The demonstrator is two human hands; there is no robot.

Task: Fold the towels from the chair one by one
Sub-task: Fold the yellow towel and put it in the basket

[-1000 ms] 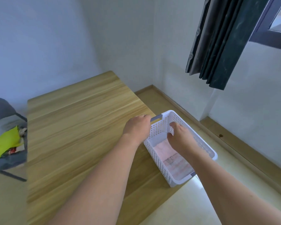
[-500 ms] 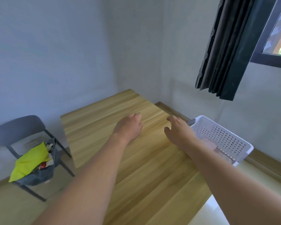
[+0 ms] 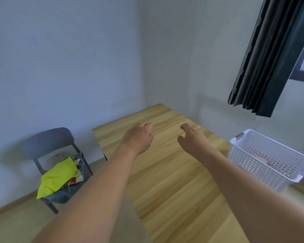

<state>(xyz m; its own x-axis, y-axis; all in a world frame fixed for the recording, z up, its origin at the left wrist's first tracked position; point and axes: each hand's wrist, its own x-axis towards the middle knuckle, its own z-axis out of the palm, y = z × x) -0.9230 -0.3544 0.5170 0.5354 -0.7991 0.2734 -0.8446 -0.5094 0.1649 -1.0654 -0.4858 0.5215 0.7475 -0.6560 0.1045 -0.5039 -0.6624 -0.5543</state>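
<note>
Yellow-green crumpled towel [image 3: 57,178] is overhanging the grey plastic chair [image 3: 47,142] at 8 o'clock, risking sliding off; left hand [image 3: 139,137] and right hand [image 3: 191,137] are hovering loose, empty.

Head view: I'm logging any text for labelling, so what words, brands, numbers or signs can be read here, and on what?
None can be read.
Red-and-white item among the towels on the chair, beside the yellow-green towel: it may carry print, but it is too small and blurred to read.
White basket, table, curtain and walls: no lettering shows.
</note>
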